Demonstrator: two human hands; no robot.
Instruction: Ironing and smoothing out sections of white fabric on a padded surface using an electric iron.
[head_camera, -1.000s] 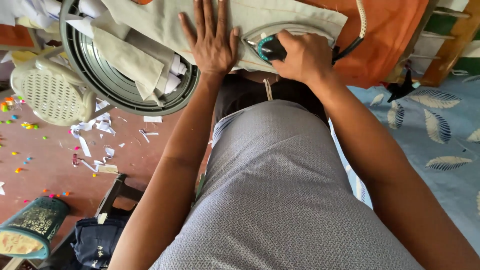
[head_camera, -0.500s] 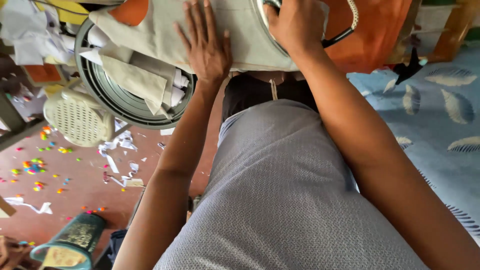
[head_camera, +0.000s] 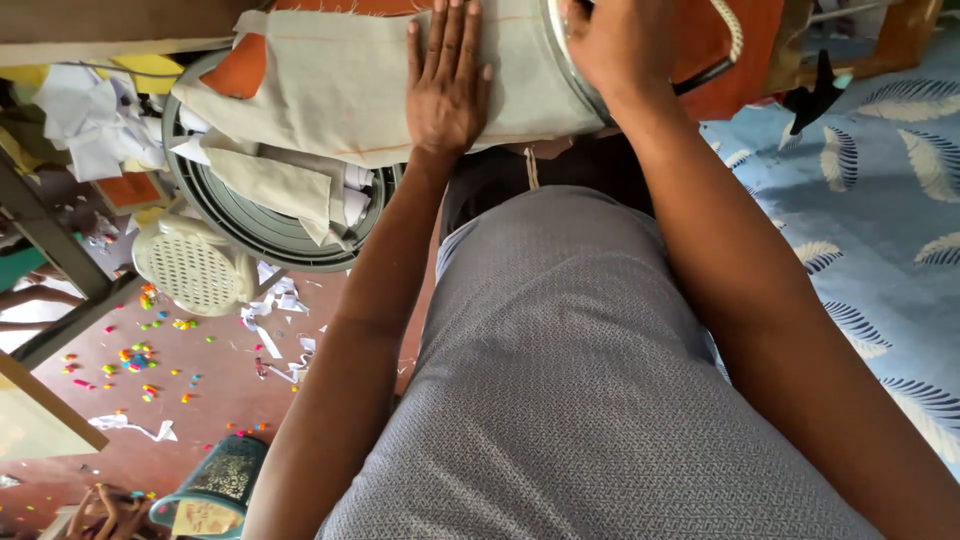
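1. Left hand (head_camera: 445, 85) lies flat, fingers spread, pressing the beige cloth (head_camera: 340, 85) directly beneath it.
2. Right hand (head_camera: 620, 45), just right, clenches an iron (head_camera: 575, 60) resting on that cloth.

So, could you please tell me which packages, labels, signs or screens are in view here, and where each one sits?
None can be made out: no package, label, sign or screen shows plainly.
Left hand: flat on the beige cloth.
Right hand: grips an iron, mostly hidden at the top edge.
Scraps: plain white paper bits on the reddish floor, among small coloured pieces.
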